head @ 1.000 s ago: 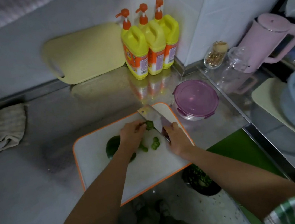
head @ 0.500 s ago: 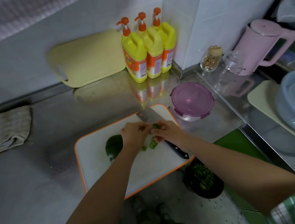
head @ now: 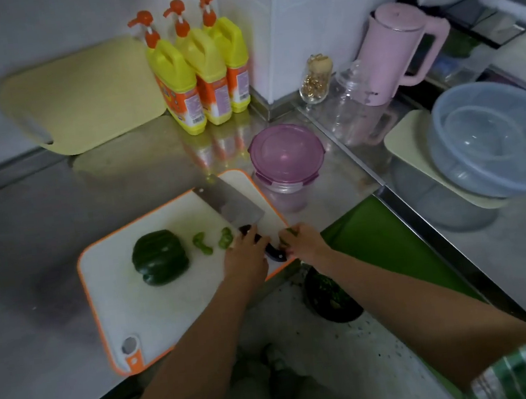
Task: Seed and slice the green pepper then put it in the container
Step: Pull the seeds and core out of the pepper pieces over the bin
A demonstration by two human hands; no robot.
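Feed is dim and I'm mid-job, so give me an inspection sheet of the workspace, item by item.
Surface: steel counter, bearing a white orange-rimmed cutting board.
Job's things: dark green pepper, mostly whole, on the board; cut green bits beside it; steel cleaver lying flat there; purple-lidded round container, lid on.
Clutter: three yellow pump bottles, pale yellow board, pink kettle, clear plastic basins.
Hands: left hand over the cleaver's handle, grip unclear; right hand pinching a green scrap.
Cables: nothing seen.
Surroundings: black bin below the counter edge.
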